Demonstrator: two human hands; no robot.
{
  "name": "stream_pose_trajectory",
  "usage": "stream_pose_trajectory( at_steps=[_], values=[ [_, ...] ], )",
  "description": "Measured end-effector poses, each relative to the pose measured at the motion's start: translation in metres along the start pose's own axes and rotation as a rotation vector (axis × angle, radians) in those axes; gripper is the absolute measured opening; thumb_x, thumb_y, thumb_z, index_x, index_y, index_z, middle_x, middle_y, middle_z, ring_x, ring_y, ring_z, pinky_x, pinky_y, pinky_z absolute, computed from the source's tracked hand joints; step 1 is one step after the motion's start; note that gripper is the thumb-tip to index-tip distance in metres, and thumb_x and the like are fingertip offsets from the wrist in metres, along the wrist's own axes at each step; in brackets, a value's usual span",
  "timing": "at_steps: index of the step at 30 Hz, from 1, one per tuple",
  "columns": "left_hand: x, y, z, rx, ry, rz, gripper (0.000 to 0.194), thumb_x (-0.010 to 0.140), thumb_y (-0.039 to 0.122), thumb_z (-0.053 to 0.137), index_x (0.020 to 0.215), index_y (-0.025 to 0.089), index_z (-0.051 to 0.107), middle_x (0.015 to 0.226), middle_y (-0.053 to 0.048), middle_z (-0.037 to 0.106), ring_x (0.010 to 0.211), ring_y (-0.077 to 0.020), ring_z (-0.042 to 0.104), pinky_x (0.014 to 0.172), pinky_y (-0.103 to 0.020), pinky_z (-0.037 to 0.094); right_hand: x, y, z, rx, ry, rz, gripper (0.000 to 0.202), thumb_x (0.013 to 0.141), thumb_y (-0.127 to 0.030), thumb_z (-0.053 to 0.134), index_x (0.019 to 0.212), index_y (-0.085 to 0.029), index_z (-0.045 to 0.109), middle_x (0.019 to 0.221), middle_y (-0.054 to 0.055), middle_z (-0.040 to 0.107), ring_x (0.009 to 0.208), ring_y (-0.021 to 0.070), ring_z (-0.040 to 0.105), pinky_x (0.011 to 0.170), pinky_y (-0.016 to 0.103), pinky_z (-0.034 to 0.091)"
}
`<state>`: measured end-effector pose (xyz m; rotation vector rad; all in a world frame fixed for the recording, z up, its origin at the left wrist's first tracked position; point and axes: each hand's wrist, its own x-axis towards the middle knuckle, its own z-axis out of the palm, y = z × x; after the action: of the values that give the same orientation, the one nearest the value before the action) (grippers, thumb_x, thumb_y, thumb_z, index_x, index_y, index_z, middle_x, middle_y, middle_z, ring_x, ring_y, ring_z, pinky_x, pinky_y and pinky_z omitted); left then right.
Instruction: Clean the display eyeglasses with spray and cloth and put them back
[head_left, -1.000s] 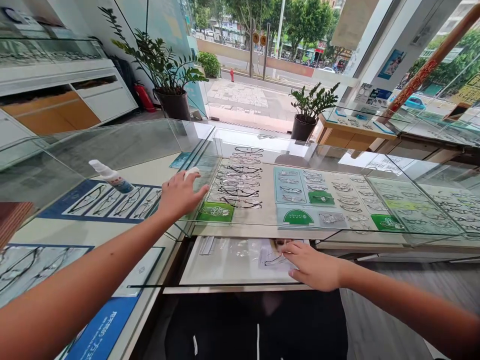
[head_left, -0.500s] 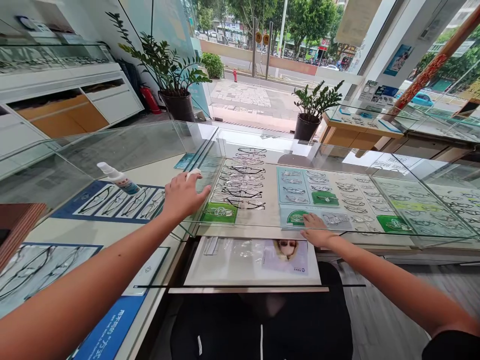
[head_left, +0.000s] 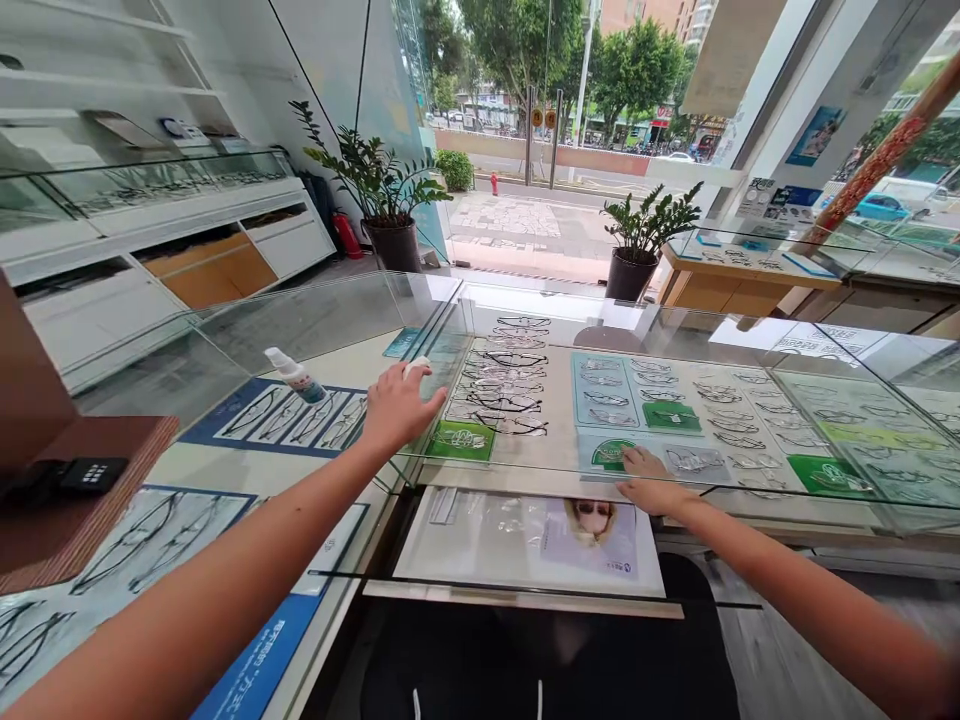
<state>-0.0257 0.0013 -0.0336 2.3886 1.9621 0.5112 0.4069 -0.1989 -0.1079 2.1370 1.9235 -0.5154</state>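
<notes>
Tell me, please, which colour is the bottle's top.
The bottle's top is white; the head view shows it best.

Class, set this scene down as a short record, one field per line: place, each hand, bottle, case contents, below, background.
Place: shop interior, seen over a glass display case
Left hand: above the case, a small white item at its fingers; material unclear
Right hand: fingers extended, by the case's near edge; contact unclear
Bottle: white-topped spray bottle, left of the left hand
Case contents: eyeglasses in rows
Below: printed card
Background: two potted plants
</notes>
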Motion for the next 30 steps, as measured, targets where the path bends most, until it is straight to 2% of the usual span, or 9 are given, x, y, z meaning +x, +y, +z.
stream_pose_trajectory(
  at_steps=[3,5,6,9,12,15,19,25,30],
  values=[
    [-0.001,0.000,0.000,-0.007,-0.005,-0.010,0.061,0.100,0.061,0.045,0.143,0.023,0.064,0.163,-0.022,0.048,0.156,-0.0416,0.041,0.123,-0.059,0.037,-0.038,-0.022,-0.022,0.054,-0.090,-0.114,0.060,0.097,-0.038,0.065,0.154,-0.021,0.064,0.167,0.014,0.055,0.159,0.0391,0.047,0.132,0.054,0.038],
    [-0.001,0.001,0.000,-0.011,0.001,-0.008,0.060,0.100,0.061,0.046,0.141,0.023,0.065,0.164,-0.022,0.048,0.156,-0.0413,0.040,0.124,-0.059,0.036,-0.073,-0.036,-0.046,0.267,-0.220,-0.448,0.048,0.103,-0.048,0.057,0.144,-0.026,0.072,0.155,0.011,0.067,0.146,0.0344,0.061,0.123,0.049,0.049],
    [-0.002,0.001,0.001,-0.012,0.010,-0.007,0.059,0.100,0.062,0.047,0.141,0.023,0.065,0.163,-0.022,0.048,0.156,-0.0413,0.041,0.124,-0.058,0.037,-0.088,-0.040,-0.060,0.358,-0.229,-0.539,0.044,0.106,-0.052,0.053,0.136,-0.031,0.076,0.147,0.008,0.073,0.136,0.0314,0.068,0.117,0.046,0.054],
    [-0.004,0.002,0.000,0.003,0.052,-0.014,0.059,0.099,0.060,0.050,0.140,0.020,0.066,0.164,-0.024,0.047,0.156,-0.0417,0.040,0.124,-0.058,0.036,-0.101,-0.033,-0.100,0.406,0.052,-0.491,0.046,0.108,-0.059,0.047,0.136,-0.033,0.073,0.142,0.008,0.074,0.132,0.0306,0.068,0.113,0.046,0.055],
    [-0.007,0.003,-0.001,0.036,0.111,0.011,0.054,0.098,0.052,0.054,0.139,0.019,0.066,0.168,-0.023,0.044,0.157,-0.0414,0.040,0.126,-0.057,0.034,-0.057,0.001,-0.120,0.199,0.327,-0.220,0.058,0.107,-0.056,0.042,0.146,-0.021,0.066,0.153,0.016,0.065,0.147,0.0369,0.055,0.124,0.054,0.044],
    [-0.001,0.009,-0.006,0.039,0.146,0.096,0.052,0.096,0.046,0.057,0.140,0.019,0.065,0.168,-0.022,0.046,0.157,-0.0401,0.040,0.127,-0.055,0.033,0.010,0.040,-0.120,0.081,0.290,0.080,0.071,0.104,-0.050,0.043,0.162,-0.010,0.050,0.173,0.020,0.045,0.161,0.0377,0.038,0.132,0.051,0.034],
    [0.030,0.032,-0.017,0.030,0.056,0.276,0.047,0.097,0.042,0.055,0.135,0.018,0.069,0.156,-0.022,0.060,0.148,-0.0395,0.052,0.123,-0.057,0.038,0.072,0.064,-0.113,0.114,0.323,0.220,0.094,0.104,-0.066,0.031,0.171,0.000,0.030,0.181,0.025,0.026,0.167,0.0442,0.025,0.133,0.059,0.029],
    [0.100,0.083,-0.028,0.088,-0.030,0.502,0.034,0.097,0.037,0.057,0.120,0.020,0.077,0.142,-0.015,0.072,0.137,-0.0353,0.061,0.118,-0.052,0.044,0.107,0.065,-0.108,0.162,0.390,0.266,0.105,0.101,-0.076,0.018,0.174,0.000,0.016,0.185,0.020,0.011,0.172,0.0396,0.012,0.139,0.053,0.017],
    [0.162,0.119,-0.014,0.151,-0.078,0.570,0.027,0.093,0.033,0.062,0.110,0.024,0.081,0.133,-0.011,0.077,0.134,-0.0352,0.063,0.118,-0.052,0.043,0.111,0.068,-0.103,0.166,0.419,0.239,0.109,0.100,-0.079,0.018,0.175,-0.001,0.014,0.186,0.020,0.010,0.172,0.0388,0.012,0.139,0.053,0.017]
  ],
)
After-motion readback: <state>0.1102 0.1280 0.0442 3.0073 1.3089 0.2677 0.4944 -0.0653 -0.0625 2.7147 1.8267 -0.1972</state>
